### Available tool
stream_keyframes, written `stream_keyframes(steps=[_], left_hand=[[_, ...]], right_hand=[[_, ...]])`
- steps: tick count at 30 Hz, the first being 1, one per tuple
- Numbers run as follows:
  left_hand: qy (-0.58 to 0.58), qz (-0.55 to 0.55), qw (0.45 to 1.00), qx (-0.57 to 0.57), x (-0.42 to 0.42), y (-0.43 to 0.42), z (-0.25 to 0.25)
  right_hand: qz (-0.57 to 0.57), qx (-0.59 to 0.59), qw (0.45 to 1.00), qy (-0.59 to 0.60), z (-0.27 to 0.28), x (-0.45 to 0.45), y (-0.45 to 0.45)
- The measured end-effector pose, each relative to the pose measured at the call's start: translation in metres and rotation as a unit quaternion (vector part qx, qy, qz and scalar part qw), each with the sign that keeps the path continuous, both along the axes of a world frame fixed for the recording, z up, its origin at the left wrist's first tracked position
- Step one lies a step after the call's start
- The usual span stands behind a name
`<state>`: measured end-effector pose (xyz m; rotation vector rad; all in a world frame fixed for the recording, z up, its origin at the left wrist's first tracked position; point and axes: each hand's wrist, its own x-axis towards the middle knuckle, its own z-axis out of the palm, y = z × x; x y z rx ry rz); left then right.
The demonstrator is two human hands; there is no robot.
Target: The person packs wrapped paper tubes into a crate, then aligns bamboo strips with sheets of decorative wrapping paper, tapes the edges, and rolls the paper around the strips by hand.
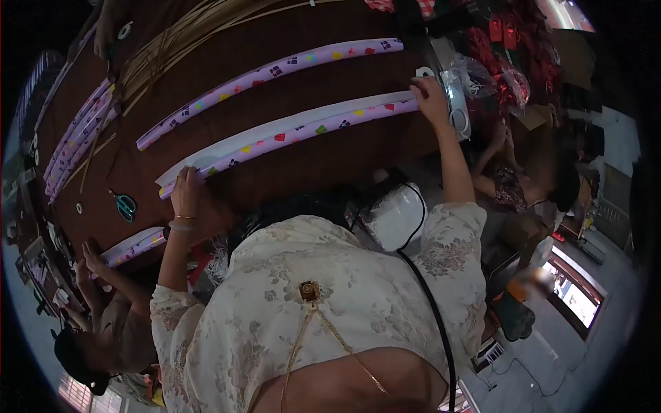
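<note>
A long strip of lilac wrapping paper point(279, 141) with colourful printed shapes lies across the brown table, partly rolled, its white back showing along the far side. My left hand point(184, 193) is closed over the roll near its left end. At the right end my right hand point(430, 102) has its fingers bent around the paper. A white tape roll point(425, 71) sits just beyond my right fingertips. Farther back on the table point(289, 89) lies a finished-looking lilac roll point(275, 70). Scissors with teal handles point(124, 206) rest to the left of my left hand.
Several lilac rolls point(79, 141) and thin tan strips point(179, 45) lie at the far left and back. A co-worker's hands point(93, 260) are by a shorter roll point(134, 248) at left. Another person point(520, 179) sits at right, near red decorations point(509, 62). A black cable point(430, 296) crosses my sleeve.
</note>
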<state>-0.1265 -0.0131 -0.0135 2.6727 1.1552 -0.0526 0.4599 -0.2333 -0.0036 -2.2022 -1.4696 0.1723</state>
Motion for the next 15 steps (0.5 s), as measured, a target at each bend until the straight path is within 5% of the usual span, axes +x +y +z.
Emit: stream_keyframes(steps=[3, 6, 10, 12, 13, 15], left_hand=[[-0.013, 0.015, 1.0, 0.0, 0.002, -0.001, 0.004], [-0.014, 0.01, 1.0, 0.005, 0.004, 0.001, 0.007], [-0.064, 0.016, 0.998, -0.013, 0.0, 0.003, 0.007], [-0.053, 0.046, 0.997, -0.034, 0.005, -0.001, 0.013], [-0.046, 0.039, 0.998, -0.026, 0.004, 0.001, 0.008], [-0.043, 0.032, 0.999, -0.001, 0.003, 0.001, 0.0]], right_hand=[[-0.054, -0.044, 0.992, -0.106, -0.003, 0.029, -0.01], [-0.069, -0.084, 0.991, -0.08, -0.018, 0.045, -0.016], [-0.03, 0.028, 0.994, -0.103, -0.02, 0.043, -0.007], [-0.062, 0.079, 0.989, 0.107, -0.003, 0.012, 0.015], [-0.081, 0.079, 0.935, 0.335, 0.013, -0.017, 0.029], [-0.025, 0.028, 0.858, 0.513, 0.035, -0.078, 0.055]])
